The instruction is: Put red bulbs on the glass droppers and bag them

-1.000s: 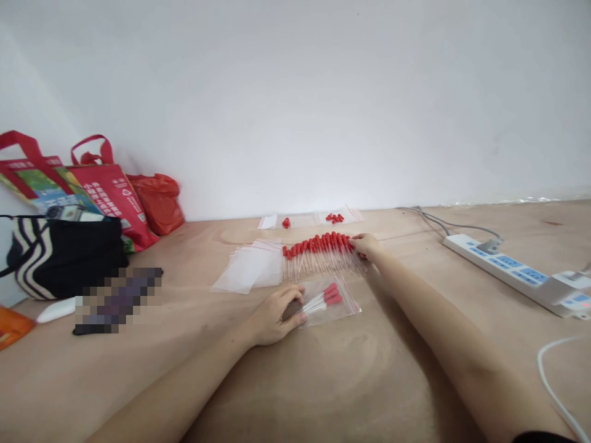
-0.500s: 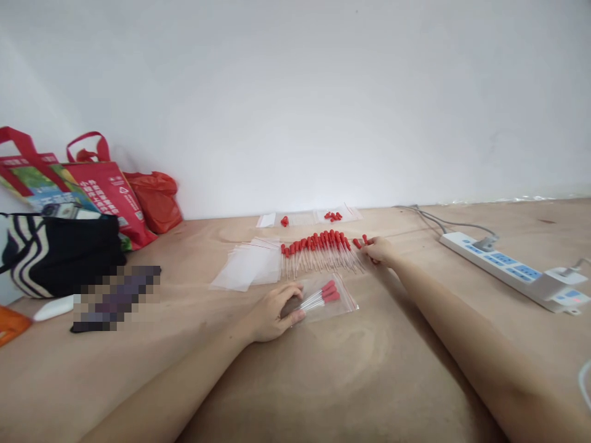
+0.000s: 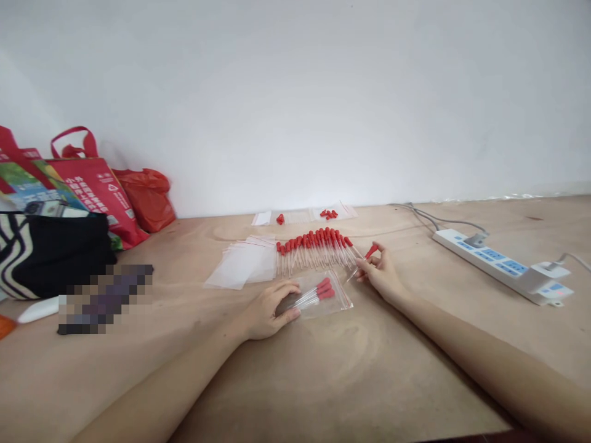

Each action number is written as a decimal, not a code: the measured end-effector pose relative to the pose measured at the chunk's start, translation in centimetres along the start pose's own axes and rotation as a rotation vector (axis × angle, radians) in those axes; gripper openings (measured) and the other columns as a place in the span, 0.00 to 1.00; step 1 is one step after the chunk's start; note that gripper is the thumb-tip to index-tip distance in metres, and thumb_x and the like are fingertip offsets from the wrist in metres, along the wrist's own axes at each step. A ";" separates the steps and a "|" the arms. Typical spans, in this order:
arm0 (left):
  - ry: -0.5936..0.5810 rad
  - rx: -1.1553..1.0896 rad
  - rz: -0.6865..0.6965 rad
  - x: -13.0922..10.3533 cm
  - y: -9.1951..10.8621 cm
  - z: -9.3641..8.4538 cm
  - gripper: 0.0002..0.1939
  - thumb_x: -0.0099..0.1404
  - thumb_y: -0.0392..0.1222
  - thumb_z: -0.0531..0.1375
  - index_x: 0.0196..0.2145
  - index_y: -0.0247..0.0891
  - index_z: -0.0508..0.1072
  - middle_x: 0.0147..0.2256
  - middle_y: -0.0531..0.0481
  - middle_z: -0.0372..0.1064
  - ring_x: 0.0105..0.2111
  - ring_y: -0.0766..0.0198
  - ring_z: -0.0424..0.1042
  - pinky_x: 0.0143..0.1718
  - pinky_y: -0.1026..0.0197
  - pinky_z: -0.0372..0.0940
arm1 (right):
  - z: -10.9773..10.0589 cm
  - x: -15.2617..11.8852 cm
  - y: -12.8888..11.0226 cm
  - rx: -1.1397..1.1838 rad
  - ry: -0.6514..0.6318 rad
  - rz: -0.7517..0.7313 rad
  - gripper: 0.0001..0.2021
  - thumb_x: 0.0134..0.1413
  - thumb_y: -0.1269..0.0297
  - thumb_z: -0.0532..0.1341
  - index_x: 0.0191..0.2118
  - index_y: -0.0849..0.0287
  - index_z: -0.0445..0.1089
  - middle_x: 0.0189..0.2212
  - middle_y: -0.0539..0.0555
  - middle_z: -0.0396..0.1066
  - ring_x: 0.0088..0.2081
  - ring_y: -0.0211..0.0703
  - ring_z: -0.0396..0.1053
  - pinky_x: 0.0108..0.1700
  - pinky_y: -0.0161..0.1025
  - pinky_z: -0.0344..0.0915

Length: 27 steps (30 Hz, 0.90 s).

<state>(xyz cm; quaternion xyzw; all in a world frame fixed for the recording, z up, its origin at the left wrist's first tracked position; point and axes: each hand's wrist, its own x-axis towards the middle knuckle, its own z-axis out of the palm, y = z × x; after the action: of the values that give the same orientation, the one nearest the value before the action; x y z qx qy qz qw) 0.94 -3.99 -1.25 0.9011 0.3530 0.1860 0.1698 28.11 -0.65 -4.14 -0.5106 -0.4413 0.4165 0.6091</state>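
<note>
My left hand (image 3: 272,309) grips the left end of a clear zip bag (image 3: 341,299) lying on the table. Several droppers with red bulbs (image 3: 325,288) lie inside that bag, their clear stems pointing toward my fingers. My right hand (image 3: 379,274) pinches a single dropper (image 3: 370,251) by its upper part, the red bulb up and the thin stem slanting down to the left. Just left of it is a row of red-bulbed droppers (image 3: 318,239) laid side by side. A fan of flat zip bags (image 3: 242,264) lies left of the row.
Behind the row, near the wall, lie bags with loose red bulbs (image 3: 329,214). A white power strip (image 3: 496,261) with plugs and grey cables lies at the right. On the left stand red shopping bags (image 3: 92,194) and a black striped bag (image 3: 60,249).
My right hand has drawn a dropper away from the right end of the row, toward me. My left hand stays on the zip bag. The view has shifted slightly.
</note>
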 end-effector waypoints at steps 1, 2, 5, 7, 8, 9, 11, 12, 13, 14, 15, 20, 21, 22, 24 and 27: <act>0.001 0.005 0.004 0.0 0.0 0.0 0.15 0.61 0.45 0.53 0.46 0.40 0.62 0.50 0.46 0.60 0.50 0.58 0.60 0.51 0.54 0.55 | 0.4 -0.7 0.0 0.019 0.008 -0.004 0.36 0.37 0.58 0.62 0.52 0.56 0.43 0.18 0.40 0.60 0.18 0.35 0.65 0.20 0.34 0.65; 0.000 0.009 0.008 0.0 0.0 0.0 0.16 0.61 0.45 0.53 0.46 0.40 0.62 0.50 0.46 0.60 0.51 0.58 0.59 0.51 0.54 0.55 | 0.7 -1.2 -0.1 0.038 0.012 -0.006 0.34 0.37 0.57 0.62 0.50 0.56 0.43 0.18 0.40 0.60 0.18 0.35 0.65 0.20 0.34 0.66; -0.010 0.018 0.016 0.0 0.0 0.0 0.16 0.61 0.45 0.53 0.47 0.40 0.62 0.50 0.46 0.60 0.51 0.59 0.59 0.52 0.54 0.55 | 1.3 -1.7 -0.2 0.091 -0.013 -0.006 0.30 0.38 0.53 0.61 0.45 0.55 0.45 0.19 0.41 0.62 0.19 0.36 0.65 0.22 0.36 0.67; -0.015 0.019 0.013 0.1 0.0 0.0 0.16 0.61 0.45 0.53 0.47 0.40 0.62 0.50 0.46 0.60 0.51 0.59 0.59 0.52 0.54 0.55 | 1.5 -1.7 -0.2 0.103 -0.028 -0.008 0.29 0.39 0.53 0.61 0.43 0.54 0.45 0.20 0.41 0.62 0.19 0.36 0.65 0.23 0.37 0.67; -0.016 0.017 0.010 0.1 0.0 -0.1 0.16 0.61 0.45 0.53 0.47 0.40 0.62 0.50 0.46 0.60 0.51 0.58 0.59 0.52 0.54 0.55 | 1.6 -1.6 -0.2 0.106 -0.029 -0.008 0.28 0.39 0.53 0.61 0.43 0.54 0.45 0.20 0.41 0.62 0.19 0.36 0.66 0.23 0.37 0.67; -0.016 0.013 0.009 0.1 0.0 -0.1 0.16 0.61 0.45 0.53 0.47 0.40 0.62 0.50 0.45 0.60 0.51 0.58 0.59 0.52 0.54 0.55 | 1.6 -1.6 -0.2 0.107 -0.029 -0.005 0.28 0.39 0.53 0.61 0.42 0.54 0.45 0.20 0.41 0.62 0.19 0.36 0.66 0.23 0.37 0.67; -0.017 0.006 0.005 0.1 0.1 -0.1 0.16 0.61 0.45 0.53 0.47 0.39 0.62 0.51 0.45 0.59 0.51 0.58 0.59 0.52 0.54 0.55 | 1.6 -1.7 -0.3 0.107 -0.032 0.010 0.27 0.39 0.54 0.61 0.42 0.54 0.45 0.20 0.40 0.62 0.19 0.36 0.66 0.23 0.37 0.67; -0.017 0.003 0.002 0.1 0.1 -0.1 0.16 0.61 0.45 0.53 0.47 0.39 0.62 0.51 0.45 0.59 0.51 0.58 0.59 0.51 0.53 0.55 | 1.5 -1.8 -0.4 0.107 -0.037 0.023 0.26 0.39 0.54 0.61 0.41 0.54 0.45 0.19 0.40 0.62 0.19 0.36 0.66 0.23 0.36 0.66; -0.018 0.001 0.000 0.1 0.1 -0.1 0.16 0.61 0.45 0.53 0.46 0.39 0.62 0.51 0.45 0.60 0.51 0.58 0.59 0.51 0.53 0.55 | 1.5 -2.0 -0.4 0.108 -0.041 0.035 0.26 0.39 0.55 0.61 0.41 0.54 0.45 0.19 0.41 0.62 0.19 0.36 0.65 0.22 0.36 0.66; -0.020 0.001 -0.001 0.1 0.1 -0.1 0.16 0.61 0.45 0.53 0.46 0.39 0.62 0.50 0.45 0.60 0.50 0.58 0.60 0.51 0.53 0.56 | 1.4 -2.2 -0.5 0.110 -0.048 0.046 0.25 0.39 0.55 0.61 0.40 0.54 0.46 0.19 0.41 0.62 0.19 0.36 0.65 0.22 0.36 0.66; -0.020 0.002 -0.002 0.1 0.1 -0.1 0.16 0.61 0.45 0.53 0.46 0.39 0.62 0.50 0.45 0.60 0.50 0.58 0.60 0.51 0.54 0.56 | 1.4 -2.4 -0.5 0.116 -0.056 0.054 0.25 0.40 0.56 0.61 0.40 0.54 0.46 0.19 0.41 0.63 0.19 0.36 0.66 0.22 0.36 0.66; -0.032 0.013 -0.013 0.0 0.1 -0.1 0.16 0.61 0.45 0.53 0.47 0.39 0.62 0.51 0.45 0.60 0.51 0.58 0.59 0.51 0.54 0.56 | 1.0 -3.2 -0.6 0.146 -0.054 0.079 0.24 0.40 0.57 0.61 0.40 0.54 0.46 0.20 0.42 0.64 0.19 0.36 0.66 0.23 0.35 0.66; -0.033 0.014 -0.012 0.0 0.0 -0.1 0.16 0.61 0.45 0.53 0.47 0.39 0.62 0.51 0.45 0.59 0.51 0.58 0.59 0.52 0.54 0.55 | 1.0 -3.2 -0.6 0.148 -0.045 0.079 0.24 0.40 0.57 0.61 0.40 0.54 0.46 0.20 0.42 0.64 0.19 0.36 0.66 0.23 0.36 0.66; -0.033 0.016 -0.009 0.0 0.0 -0.1 0.17 0.61 0.45 0.53 0.47 0.40 0.62 0.51 0.45 0.59 0.51 0.58 0.59 0.52 0.54 0.55 | 1.0 -3.2 -0.6 0.150 -0.040 0.076 0.24 0.40 0.57 0.61 0.40 0.54 0.46 0.19 0.41 0.64 0.18 0.36 0.66 0.24 0.36 0.66; -0.035 0.019 -0.003 0.0 0.0 -0.1 0.17 0.61 0.45 0.53 0.47 0.39 0.62 0.51 0.45 0.59 0.51 0.58 0.59 0.52 0.54 0.55 | 1.0 -3.1 -0.4 0.154 -0.047 0.066 0.25 0.40 0.56 0.61 0.39 0.54 0.45 0.19 0.41 0.64 0.18 0.35 0.66 0.25 0.36 0.67; -0.038 0.022 -0.001 0.1 0.1 -0.1 0.17 0.61 0.44 0.53 0.47 0.38 0.62 0.51 0.45 0.60 0.51 0.58 0.59 0.52 0.55 0.55 | 1.1 -3.0 -0.2 0.160 -0.056 0.037 0.25 0.39 0.54 0.61 0.39 0.53 0.45 0.19 0.41 0.64 0.18 0.35 0.66 0.25 0.37 0.68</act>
<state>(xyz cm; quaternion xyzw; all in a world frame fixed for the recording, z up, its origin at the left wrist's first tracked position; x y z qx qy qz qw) 0.97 -3.99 -1.11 0.9061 0.3521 0.1651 0.1667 26.28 -3.29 -4.17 -0.4567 -0.4139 0.4759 0.6274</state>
